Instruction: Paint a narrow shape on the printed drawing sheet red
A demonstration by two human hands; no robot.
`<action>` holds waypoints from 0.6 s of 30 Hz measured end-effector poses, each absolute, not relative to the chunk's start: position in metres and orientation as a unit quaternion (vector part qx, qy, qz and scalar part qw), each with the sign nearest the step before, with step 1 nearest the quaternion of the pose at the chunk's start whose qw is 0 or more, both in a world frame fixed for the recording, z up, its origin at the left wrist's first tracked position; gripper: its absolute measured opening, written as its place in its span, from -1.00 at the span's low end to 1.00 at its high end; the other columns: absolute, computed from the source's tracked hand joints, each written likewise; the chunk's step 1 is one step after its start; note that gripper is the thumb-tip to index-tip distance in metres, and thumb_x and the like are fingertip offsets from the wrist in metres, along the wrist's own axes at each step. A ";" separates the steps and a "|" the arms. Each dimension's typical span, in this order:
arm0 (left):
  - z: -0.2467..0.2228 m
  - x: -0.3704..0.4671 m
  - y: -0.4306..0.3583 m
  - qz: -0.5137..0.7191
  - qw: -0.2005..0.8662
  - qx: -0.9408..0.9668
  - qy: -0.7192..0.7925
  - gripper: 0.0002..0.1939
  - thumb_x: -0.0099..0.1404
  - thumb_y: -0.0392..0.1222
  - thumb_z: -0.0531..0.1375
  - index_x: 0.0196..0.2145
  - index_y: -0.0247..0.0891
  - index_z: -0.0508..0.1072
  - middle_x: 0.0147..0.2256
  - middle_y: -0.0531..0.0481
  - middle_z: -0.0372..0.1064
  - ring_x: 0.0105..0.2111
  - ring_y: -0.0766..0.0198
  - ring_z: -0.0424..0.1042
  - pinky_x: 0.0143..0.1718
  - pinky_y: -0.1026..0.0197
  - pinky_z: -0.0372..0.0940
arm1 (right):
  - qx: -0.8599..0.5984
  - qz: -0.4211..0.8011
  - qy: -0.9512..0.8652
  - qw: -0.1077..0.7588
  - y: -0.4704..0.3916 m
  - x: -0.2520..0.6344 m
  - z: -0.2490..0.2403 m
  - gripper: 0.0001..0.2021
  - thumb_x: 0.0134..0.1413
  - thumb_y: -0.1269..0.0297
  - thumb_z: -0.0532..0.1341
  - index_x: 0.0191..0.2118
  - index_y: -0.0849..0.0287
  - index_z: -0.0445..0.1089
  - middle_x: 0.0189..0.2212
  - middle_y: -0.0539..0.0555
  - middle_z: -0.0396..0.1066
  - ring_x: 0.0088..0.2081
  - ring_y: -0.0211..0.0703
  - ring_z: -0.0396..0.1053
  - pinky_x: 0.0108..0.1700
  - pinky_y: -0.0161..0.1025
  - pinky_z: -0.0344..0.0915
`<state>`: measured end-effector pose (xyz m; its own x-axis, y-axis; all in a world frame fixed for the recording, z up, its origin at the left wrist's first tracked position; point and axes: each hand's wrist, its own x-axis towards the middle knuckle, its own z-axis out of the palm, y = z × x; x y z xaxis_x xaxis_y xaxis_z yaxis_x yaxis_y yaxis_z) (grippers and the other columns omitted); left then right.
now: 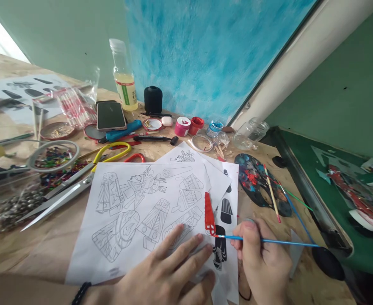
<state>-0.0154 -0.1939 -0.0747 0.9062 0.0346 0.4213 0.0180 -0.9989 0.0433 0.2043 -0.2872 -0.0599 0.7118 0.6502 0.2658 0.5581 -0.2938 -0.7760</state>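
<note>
My left hand lies spread on a white sheet of line drawings, its fingertips near the sheet's right edge. In my right hand is a thin blue paintbrush, pinched between thumb and fingers. The brush's red-tipped bristles touch the lower end of a narrow red-painted shape on the paper. Part of that shape still shows white patches within its outline. Under and beside the drawing lie more sheets with black printed shapes, partly covered by the top sheet and my hands.
To the right sits a paint palette with a red-ended stick across it. Open paint pots, a glass jar and a bottle line the back. Large yellow-handled scissors, a phone and beads are at left.
</note>
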 end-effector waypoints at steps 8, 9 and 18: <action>-0.075 -0.015 -0.195 0.210 0.025 0.977 0.017 -0.62 0.69 0.07 0.21 0.32 -0.04 0.53 0.41 -0.01 0.44 0.47 0.05 0.31 0.65 -0.19 -0.16 | -0.805 0.051 -0.375 0.456 -0.287 0.202 -0.059 -0.42 0.56 -0.25 0.07 -0.45 0.01 0.33 -0.63 -0.12 0.36 -0.65 -0.29 0.29 -0.46 -0.26 0.26; -0.076 -0.015 -0.195 0.209 0.026 0.977 0.016 -0.61 0.69 0.07 0.21 0.33 -0.04 0.53 0.41 -0.01 0.43 0.48 0.05 0.31 0.65 -0.19 -0.16 | -0.806 0.046 -0.376 0.455 -0.287 0.202 -0.060 -0.41 0.56 -0.25 0.07 -0.45 0.01 0.34 -0.63 -0.12 0.36 -0.65 -0.29 0.29 -0.47 -0.25 0.26; -0.077 -0.014 -0.194 0.203 0.018 0.979 0.018 -0.61 0.70 0.08 0.20 0.35 -0.02 0.52 0.42 0.02 0.42 0.48 0.04 0.30 0.65 -0.21 -0.16 | -0.807 0.038 -0.390 0.441 -0.287 0.204 -0.061 -0.41 0.58 -0.24 0.05 -0.46 0.01 0.34 -0.64 -0.10 0.37 -0.66 -0.27 0.30 -0.49 -0.27 0.29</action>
